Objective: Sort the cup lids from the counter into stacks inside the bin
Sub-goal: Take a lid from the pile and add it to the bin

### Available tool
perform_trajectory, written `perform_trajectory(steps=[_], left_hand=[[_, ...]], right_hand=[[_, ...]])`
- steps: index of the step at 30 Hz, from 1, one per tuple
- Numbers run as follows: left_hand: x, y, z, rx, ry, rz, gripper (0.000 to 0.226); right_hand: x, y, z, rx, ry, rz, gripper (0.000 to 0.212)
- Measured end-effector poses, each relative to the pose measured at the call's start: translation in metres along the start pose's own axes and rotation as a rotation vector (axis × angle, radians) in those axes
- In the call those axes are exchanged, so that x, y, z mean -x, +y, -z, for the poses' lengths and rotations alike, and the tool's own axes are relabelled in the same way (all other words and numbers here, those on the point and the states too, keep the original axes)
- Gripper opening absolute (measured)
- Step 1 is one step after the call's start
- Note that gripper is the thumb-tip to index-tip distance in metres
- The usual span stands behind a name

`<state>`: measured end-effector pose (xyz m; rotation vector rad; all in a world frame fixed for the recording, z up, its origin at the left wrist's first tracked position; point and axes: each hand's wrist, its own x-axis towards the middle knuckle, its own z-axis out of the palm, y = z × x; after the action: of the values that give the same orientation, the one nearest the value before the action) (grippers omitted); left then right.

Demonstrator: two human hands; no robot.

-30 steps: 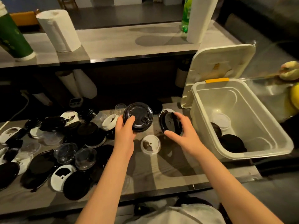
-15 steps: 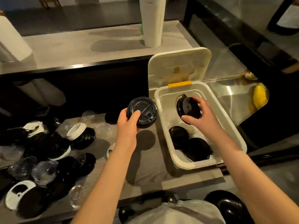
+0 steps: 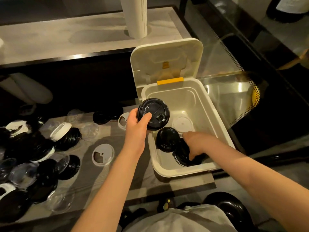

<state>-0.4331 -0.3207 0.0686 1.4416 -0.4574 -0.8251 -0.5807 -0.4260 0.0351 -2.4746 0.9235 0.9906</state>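
Right hand [image 3: 194, 144] is lowered into bin [image 3: 206, 114], seemingly gripping black lid [image 3: 181, 154]; second lid [image 3: 156, 113] is held by left hand [image 3: 135, 125].

Dim light, pale upper shelf [image 3: 66, 36], glass panel [image 3: 225, 91].

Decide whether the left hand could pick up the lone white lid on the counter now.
Probably not yet: the left hand grips a black lid over the bin's rim. The white lid lies uncovered nearby, so the way is free once that hand empties.
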Motion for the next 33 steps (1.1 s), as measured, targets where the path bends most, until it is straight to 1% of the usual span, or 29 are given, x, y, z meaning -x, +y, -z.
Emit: perform_trajectory(steps=[5,8,10,12,14,17,23,25,27,28,29,30,31,33], left_hand=[[0.0,-0.003,-0.002,0.02,0.034,0.011,0.017],[0.001,-0.004,-0.003,0.009,0.041,0.005,0.016],[0.001,-0.004,-0.003,-0.004,0.045,-0.002,0.018],[0.002,-0.004,-0.002,-0.006,0.041,-0.002,0.019],[0.002,-0.003,-0.002,-0.008,0.038,0.003,0.018],[0.002,-0.003,-0.002,-0.021,0.031,0.002,0.02],[0.001,-0.005,0.0,-0.049,0.024,0.006,0.015],[0.0,-0.005,0.0,-0.055,0.034,0.008,0.019],[-0.002,-0.003,-0.001,-0.06,0.03,0.015,0.025],[-0.003,-0.002,0.0,-0.066,0.024,0.018,0.027],[-0.005,-0.001,0.001,-0.079,0.018,0.018,0.03],[-0.008,0.0,0.002,-0.103,0.013,0.012,0.033],[-0.01,0.001,0.003,-0.135,0.008,-0.002,0.035],[-0.017,0.004,0.002,-0.182,0.002,-0.04,0.035]], right_hand=[[-0.005,-0.01,0.001,0.225,0.025,0.045,0.055],[-0.008,-0.016,0.006,0.269,0.011,0.019,0.054],[-0.011,-0.018,0.007,0.266,0.017,-0.015,0.06],[-0.014,-0.015,0.006,0.203,0.02,-0.051,0.067],[-0.014,-0.01,0.006,0.13,0.005,-0.089,0.069],[-0.013,-0.008,0.005,0.098,-0.022,-0.111,0.068],[-0.009,-0.01,0.006,0.195,-0.095,-0.106,0.066],[-0.009,-0.011,0.005,0.224,-0.089,-0.099,0.067],[-0.01,-0.01,0.008,0.195,-0.091,-0.129,0.071],[-0.009,-0.007,0.011,0.147,-0.072,-0.143,0.074],[-0.009,-0.004,0.015,0.073,-0.015,-0.141,0.075],[-0.006,0.001,0.022,-0.031,0.077,-0.119,0.072],[-0.002,0.005,0.029,-0.171,0.2,-0.087,0.066],[0.005,0.009,0.046,-0.534,0.464,-0.001,0.051]])
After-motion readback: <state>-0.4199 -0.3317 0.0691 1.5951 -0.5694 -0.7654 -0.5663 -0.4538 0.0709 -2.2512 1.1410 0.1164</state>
